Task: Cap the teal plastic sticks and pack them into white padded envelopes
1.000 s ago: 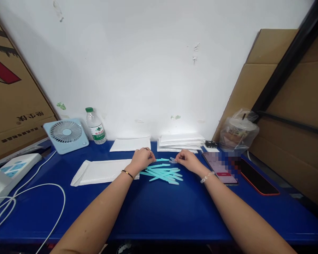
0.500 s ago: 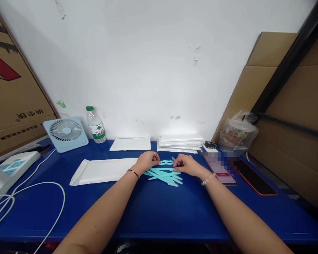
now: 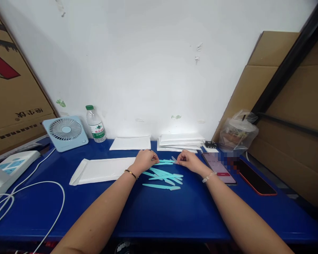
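Note:
Thin turquoise eyebrow razors [image 3: 166, 173] with pale, clear-looking ends lie in a loose, crossed heap in the middle of the blue table. One razor [image 3: 161, 186] lies apart, nearer the front edge. Beyond the heap, my left hand [image 3: 145, 160] pinches the left end of the far razors [image 3: 166, 162]. My right hand [image 3: 188, 162] closes its fingertips on their right end, near a clear tip. How many razors are between the fingers I cannot tell. Under my left wrist lies a long white padded envelope [image 3: 103, 170].
White envelopes [image 3: 180, 140] are stacked by the wall, with another flat white packet [image 3: 130, 143] beside them. Left stand a bottle [image 3: 96, 125], a blue fan [image 3: 66, 132] and a power strip [image 3: 18, 165] with cables. Two phones [image 3: 257, 180] and a bagged drink cup [image 3: 238, 132] are right.
Both hands have shifted slightly away from the heap. One razor now lies separate at the front, and a gap shows between the heap and the razors at my fingers.

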A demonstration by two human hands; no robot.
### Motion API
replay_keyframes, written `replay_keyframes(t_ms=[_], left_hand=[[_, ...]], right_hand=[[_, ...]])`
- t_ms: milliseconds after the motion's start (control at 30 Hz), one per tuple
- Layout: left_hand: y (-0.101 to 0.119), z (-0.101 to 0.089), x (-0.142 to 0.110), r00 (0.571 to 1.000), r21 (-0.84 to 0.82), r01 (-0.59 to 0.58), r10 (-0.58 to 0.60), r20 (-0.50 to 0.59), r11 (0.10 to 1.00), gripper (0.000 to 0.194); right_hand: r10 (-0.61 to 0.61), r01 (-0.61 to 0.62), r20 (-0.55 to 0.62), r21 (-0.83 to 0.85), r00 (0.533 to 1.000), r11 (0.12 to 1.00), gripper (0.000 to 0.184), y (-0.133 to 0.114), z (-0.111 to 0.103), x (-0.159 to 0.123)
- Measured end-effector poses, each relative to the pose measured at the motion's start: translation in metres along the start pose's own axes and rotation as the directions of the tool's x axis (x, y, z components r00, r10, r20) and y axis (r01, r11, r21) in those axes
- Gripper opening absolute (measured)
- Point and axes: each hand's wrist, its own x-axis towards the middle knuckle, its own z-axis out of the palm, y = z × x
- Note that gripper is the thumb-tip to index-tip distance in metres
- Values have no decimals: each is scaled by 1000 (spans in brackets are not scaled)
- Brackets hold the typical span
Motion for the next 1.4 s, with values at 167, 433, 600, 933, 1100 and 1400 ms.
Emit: replay_keyframes(t_ms=[167,433,600,933,1100,1400], left_hand=[[-12,6,-1,999,-38,26,-27,-25,999,25],[-9,9,-2,1000,-125,-2,4,17,992,25],[8,-3,-7,994,-191,-112,107,-34,975,34],[-3,4,2,999,-54,-33,31,-41,998,18],[-9,8,0,999,-93,-32,33,5,995,27],[2,5,-8,997,-115,-67,62,-42,991,30]], right_hand=[[5,-6,20,36,1000,999,24,-2,-10,-6],[-93,80,345,53,934,995,30,-21,-13,-18],[-80,57,173,136,982,989,25,-16,-6,-12],[-36,36,-14,-32,999,999,17,-5,-2,0],[-64,66,32,-76,997,995,18,-20,-13,-12],[-74,129,289,-176,955,976,12,-36,-7,-25]])
